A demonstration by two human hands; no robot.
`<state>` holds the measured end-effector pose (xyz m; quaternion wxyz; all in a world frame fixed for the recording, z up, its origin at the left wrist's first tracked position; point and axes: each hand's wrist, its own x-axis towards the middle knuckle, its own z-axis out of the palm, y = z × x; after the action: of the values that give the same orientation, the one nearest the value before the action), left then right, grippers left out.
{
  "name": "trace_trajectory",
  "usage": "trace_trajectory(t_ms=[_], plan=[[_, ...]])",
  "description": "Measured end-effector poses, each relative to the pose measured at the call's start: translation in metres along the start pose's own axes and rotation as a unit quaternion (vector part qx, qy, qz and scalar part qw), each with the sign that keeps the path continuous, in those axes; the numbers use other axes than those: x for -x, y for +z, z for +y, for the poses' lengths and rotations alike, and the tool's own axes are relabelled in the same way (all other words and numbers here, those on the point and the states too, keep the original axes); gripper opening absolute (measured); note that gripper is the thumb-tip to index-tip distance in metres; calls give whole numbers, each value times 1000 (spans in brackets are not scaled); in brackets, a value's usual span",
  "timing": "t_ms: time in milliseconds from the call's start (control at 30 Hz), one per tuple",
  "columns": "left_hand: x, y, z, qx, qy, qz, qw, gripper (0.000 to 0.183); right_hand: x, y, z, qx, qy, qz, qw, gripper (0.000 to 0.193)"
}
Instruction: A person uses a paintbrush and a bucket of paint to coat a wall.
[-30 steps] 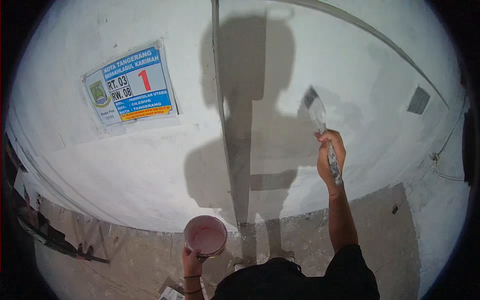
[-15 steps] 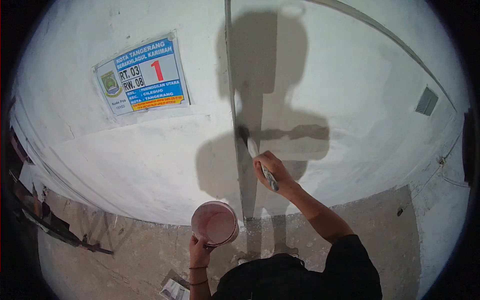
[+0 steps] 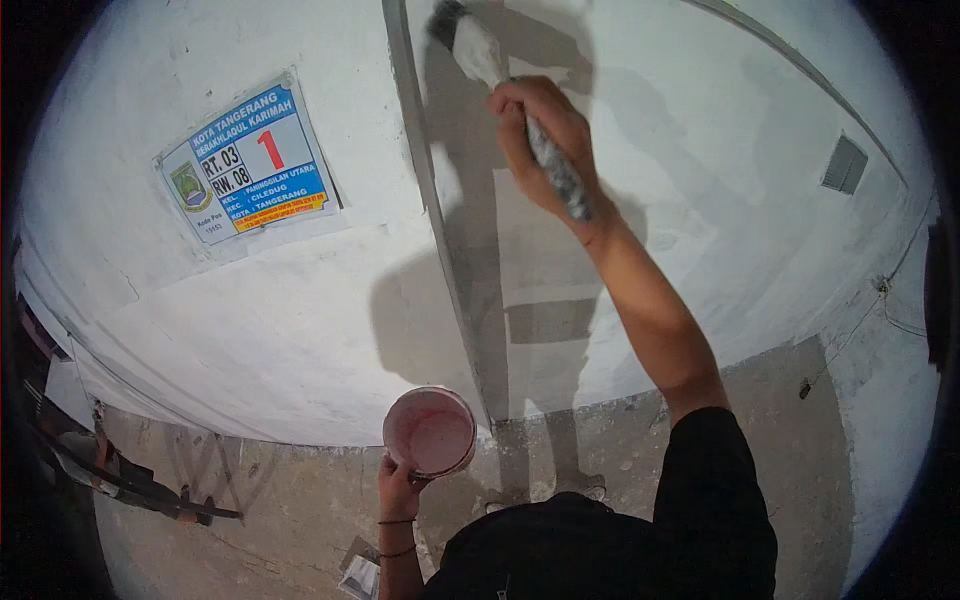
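Raised high in front of me, my right hand (image 3: 548, 140) is closed round the handle of a paintbrush (image 3: 480, 52). The brush's dark bristles are at the white wall (image 3: 300, 320), just right of a grey vertical edge that runs down it. Whether the bristles press on the wall I cannot tell. Lower down, my left hand (image 3: 400, 485) grips the rim and side of a small pinkish bucket (image 3: 432, 435). Its opening faces me, and pale pinkish-white stuff coats the inside. My shadow falls across the wall behind the brush.
A blue-and-white sign (image 3: 250, 160) is fixed to the wall at the left. A small grey vent (image 3: 845, 165) sits at the right. Below is a rough concrete floor (image 3: 690, 460) with a whitish flat piece (image 3: 360, 578). Dark objects stand at the far left.
My right hand has carried the paintbrush upward along the wall, from beside the middle of the vertical edge to near its top. The bucket stays in my left hand, almost unmoved.
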<state>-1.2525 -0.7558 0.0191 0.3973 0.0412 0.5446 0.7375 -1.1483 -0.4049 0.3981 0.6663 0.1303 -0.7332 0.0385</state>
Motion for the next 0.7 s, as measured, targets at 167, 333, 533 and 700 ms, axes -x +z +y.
trace_trajectory(t_ms=[167,333,533,700], plan=[[10,10,3,22,-1,19,1000,30,129,22,-10,-168,315,-175,918,10],[11,-3,0,31,-5,28,999,25,207,6,-43,-101,289,-313,899,11],[14,7,4,1,6,43,999,23,174,6,-16,-76,437,-361,820,17],[5,6,0,32,-14,16,999,20,34,-5,-30,-67,209,-154,963,6]])
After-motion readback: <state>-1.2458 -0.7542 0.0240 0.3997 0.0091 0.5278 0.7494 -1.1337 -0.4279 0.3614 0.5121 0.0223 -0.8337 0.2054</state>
